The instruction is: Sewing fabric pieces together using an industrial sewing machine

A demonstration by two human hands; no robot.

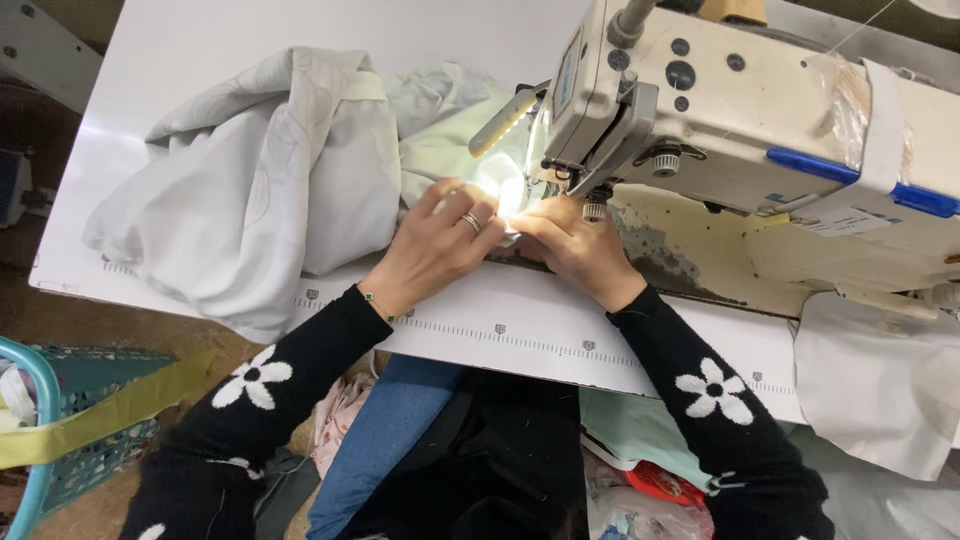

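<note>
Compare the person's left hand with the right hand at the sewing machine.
The left hand wears a ring and a thin bracelet; the right hand shows neither. The left hand lies flat with fingers spread on the pale fabric; the right hand is curled beside the needle area of the sewing machine. Both press the fabric.

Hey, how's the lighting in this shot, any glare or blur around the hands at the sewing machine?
Head view: the machine's lamp burns out the pale fabric by the needle, so detail between the left hand and right hand is washed out; the white table is evenly lit; the lower corners are dim; the sewing machine stays fairly sharp.
</note>
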